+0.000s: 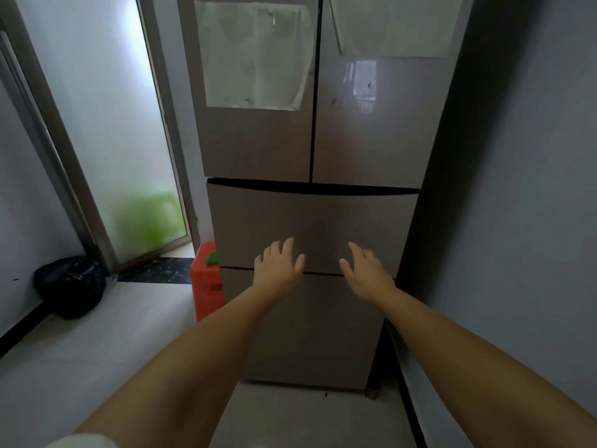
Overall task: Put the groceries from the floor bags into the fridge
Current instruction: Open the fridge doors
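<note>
A tall beige fridge [310, 150] stands straight ahead with two upper doors and two drawers below, all shut. My left hand [278, 265] and my right hand [365, 270] reach forward side by side at the lower edge of the upper drawer [313, 218]. Both hands have spread fingers and hold nothing. No grocery item is in either hand. A black plastic bag [72, 286] lies on the floor at the left, against the wall.
A red box [206, 282] with a green patch sits on the floor against the fridge's left side. A frosted glass door [106, 124] is at the left. A grey wall [523, 189] runs close along the right. Pale floor tiles [97, 350] spread below.
</note>
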`<state>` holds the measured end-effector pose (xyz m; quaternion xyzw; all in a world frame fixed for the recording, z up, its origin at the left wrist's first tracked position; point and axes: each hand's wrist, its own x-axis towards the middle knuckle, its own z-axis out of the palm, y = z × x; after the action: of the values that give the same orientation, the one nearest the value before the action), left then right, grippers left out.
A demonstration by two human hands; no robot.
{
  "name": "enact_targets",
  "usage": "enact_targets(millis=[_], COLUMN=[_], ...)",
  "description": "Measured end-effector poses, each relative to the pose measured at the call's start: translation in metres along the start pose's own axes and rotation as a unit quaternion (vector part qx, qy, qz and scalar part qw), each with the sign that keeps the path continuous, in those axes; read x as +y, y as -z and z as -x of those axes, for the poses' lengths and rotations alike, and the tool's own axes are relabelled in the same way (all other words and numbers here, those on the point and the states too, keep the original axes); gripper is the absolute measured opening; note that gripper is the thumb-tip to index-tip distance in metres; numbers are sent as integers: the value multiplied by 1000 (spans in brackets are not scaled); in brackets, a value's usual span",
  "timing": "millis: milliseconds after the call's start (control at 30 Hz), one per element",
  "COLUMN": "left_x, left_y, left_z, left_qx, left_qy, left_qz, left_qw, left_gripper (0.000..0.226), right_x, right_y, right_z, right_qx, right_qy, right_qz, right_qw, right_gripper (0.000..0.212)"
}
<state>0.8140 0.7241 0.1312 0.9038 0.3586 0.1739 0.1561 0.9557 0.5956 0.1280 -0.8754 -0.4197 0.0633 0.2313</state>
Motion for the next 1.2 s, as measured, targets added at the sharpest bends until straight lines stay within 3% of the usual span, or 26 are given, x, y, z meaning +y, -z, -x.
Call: enact_targets(millis=[133, 233, 300, 367, 400, 467, 567, 667, 733, 833, 1200], left_x=[6, 8, 6, 6, 6, 5, 1, -3, -6, -8, -2], left_y=[0, -1, -1, 0, 0, 0, 3, 6, 6, 1, 0], left_z=[-80, -123, -155, -187, -203, -231, -265, -288, -297, -302, -298], left_qx=[12, -2, -13, -19, -26, -37, -34, -12, -1, -2, 53], left_qy=[26, 57, 84, 131, 163, 219, 251, 257, 263, 254, 289], left_qz=[89, 203, 282, 380, 449, 605, 761, 834, 858, 863, 818], left_qw=[996, 978, 956, 915, 878, 765, 597, 487, 440, 437, 495], left_gripper=[53, 54, 54, 52, 52, 55, 67, 80, 85, 84, 82], right_x=[-10, -27, -39, -52, -57, -62, -68, -69, -69, -69, -62], right_y=[13, 13, 9, 7, 7, 4, 3, 6, 7, 6, 3], right_z=[-92, -144, -173, -201, -213, -232, -262, -284, -293, -301, -272], right_qx=[1, 9, 12, 6, 7, 25, 64, 95, 105, 116, 124], right_qy=[1, -47, -91, -133, -154, -187, -201, -209, -210, -209, -210], right_qz=[-135, -277, -398, -542, -607, -695, -765, -814, -837, -843, -817], right_qw=[991, 960, 913, 830, 780, 693, 609, 534, 494, 481, 523], right_gripper=[57, 54, 52, 51, 52, 57, 68, 77, 81, 78, 69])
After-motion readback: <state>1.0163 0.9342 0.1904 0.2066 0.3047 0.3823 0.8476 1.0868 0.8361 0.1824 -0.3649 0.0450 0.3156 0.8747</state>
